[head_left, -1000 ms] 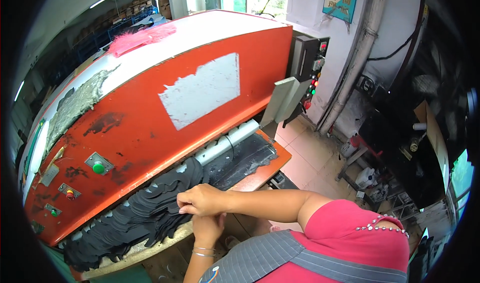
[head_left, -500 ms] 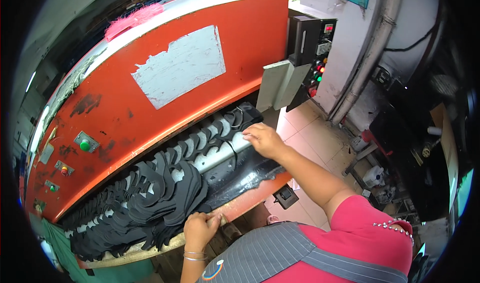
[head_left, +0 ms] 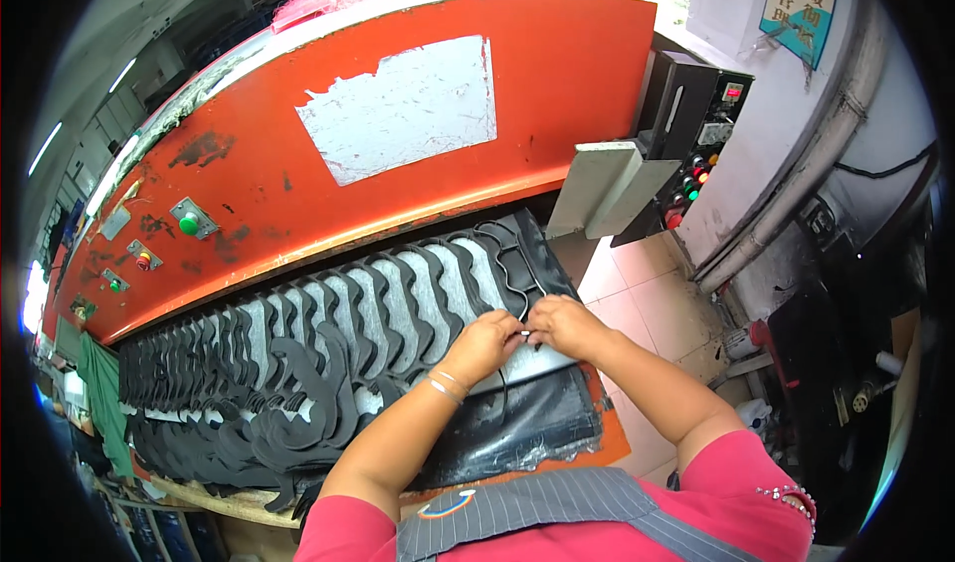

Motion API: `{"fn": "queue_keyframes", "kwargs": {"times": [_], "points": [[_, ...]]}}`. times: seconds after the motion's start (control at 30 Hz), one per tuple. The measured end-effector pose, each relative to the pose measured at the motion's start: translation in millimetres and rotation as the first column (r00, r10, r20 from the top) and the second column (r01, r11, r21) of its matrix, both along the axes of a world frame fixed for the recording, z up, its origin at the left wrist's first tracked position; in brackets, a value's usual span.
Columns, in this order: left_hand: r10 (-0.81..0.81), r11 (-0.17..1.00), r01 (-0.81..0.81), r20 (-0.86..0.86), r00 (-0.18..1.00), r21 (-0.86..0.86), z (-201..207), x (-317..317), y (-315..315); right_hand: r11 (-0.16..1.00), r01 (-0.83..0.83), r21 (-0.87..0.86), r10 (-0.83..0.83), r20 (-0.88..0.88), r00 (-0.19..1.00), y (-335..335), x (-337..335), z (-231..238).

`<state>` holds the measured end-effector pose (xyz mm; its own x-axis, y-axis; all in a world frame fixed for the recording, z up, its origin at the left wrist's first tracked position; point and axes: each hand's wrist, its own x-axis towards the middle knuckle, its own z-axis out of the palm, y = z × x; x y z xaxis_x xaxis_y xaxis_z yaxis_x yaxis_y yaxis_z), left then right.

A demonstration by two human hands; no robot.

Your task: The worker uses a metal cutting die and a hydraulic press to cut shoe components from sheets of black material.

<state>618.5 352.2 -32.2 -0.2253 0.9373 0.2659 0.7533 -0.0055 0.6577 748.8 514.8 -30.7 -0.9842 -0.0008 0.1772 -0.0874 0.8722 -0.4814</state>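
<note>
My left hand (head_left: 481, 347) and my right hand (head_left: 569, 325) meet near the right end of the press bed. Both are closed, fingertips pinched together over a small pale bit that I cannot make out. Beneath them lies a light grey sheet (head_left: 453, 281) crossed by wavy black strips. A thin curved metal outline, perhaps a cutting die (head_left: 525, 276), lies just beyond my fingers on the dark sheet end. To the left, black crescent-shaped cut pieces (head_left: 298, 403) lie heaped on the sheet, left of my left forearm.
The orange press beam (head_left: 567, 75) rises behind the bed, with a green button (head_left: 189, 225) at its left. Black plastic sheeting (head_left: 527, 418) covers the front of the bed. Grey metal plates (head_left: 609, 189) and a control box (head_left: 701, 114) stand at the right.
My left hand has moved from the front edge up and right to join my right hand. The camera view has shifted, and more wavy strips now lie in sight, with fewer loose pieces over them.
</note>
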Motion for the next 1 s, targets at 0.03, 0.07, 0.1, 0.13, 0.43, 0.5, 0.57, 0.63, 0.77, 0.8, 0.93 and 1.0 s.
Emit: {"fn": "queue_keyframes", "kwargs": {"times": [0.03,0.07,0.1,0.13,0.43,0.5,0.57,0.63,0.77,0.8,0.93,1.0], "points": [[-0.016,0.997,0.014,-0.026,1.0,-0.074,1,5,0,1.0,-0.012,0.008,0.012,-0.043,0.999,-2,6,-3],[-0.008,1.0,0.008,-0.025,1.0,0.003,2,10,0,1.0,0.008,0.009,-0.008,-0.066,0.998,-1,7,-5],[-0.003,1.0,0.003,-0.013,1.0,-0.011,5,14,-3,1.0,0.027,0.005,-0.026,-0.084,0.996,-6,11,-5],[-0.023,0.997,0.018,-0.064,0.998,-0.075,7,14,-3,1.0,0.021,-0.008,-0.022,-0.071,0.997,-9,15,-5],[-0.128,0.982,0.134,-0.051,0.99,0.132,-9,5,-1,0.979,-0.199,-0.037,0.187,-0.211,0.959,3,5,-4],[-0.117,0.984,0.121,-0.037,0.992,0.133,-10,-3,-3,0.974,-0.219,-0.048,0.203,-0.227,0.953,0,-1,-2],[-0.127,0.984,0.13,-0.03,0.991,0.126,-8,-5,-6,0.97,-0.226,-0.09,0.201,-0.224,0.954,-2,-5,2],[-0.137,0.963,0.123,0.046,0.989,0.238,-33,-1,-10,0.975,-0.215,-0.054,0.194,-0.261,0.946,-1,2,-7],[-0.154,0.968,0.134,0.079,0.985,0.214,-30,13,5,0.991,-0.109,-0.075,0.085,-0.269,0.959,9,21,-22],[-0.155,0.963,0.136,0.066,0.986,0.234,-28,16,8,0.992,-0.086,-0.092,0.056,-0.289,0.956,7,25,-18],[-0.136,0.973,0.13,0.02,0.991,0.193,-33,12,5,0.995,-0.044,-0.085,0.013,-0.338,0.941,-2,19,-23],[-0.066,0.992,0.068,-0.023,0.998,0.108,-30,21,0,0.997,-0.032,-0.069,0.006,-0.355,0.935,-2,19,-25]]}}
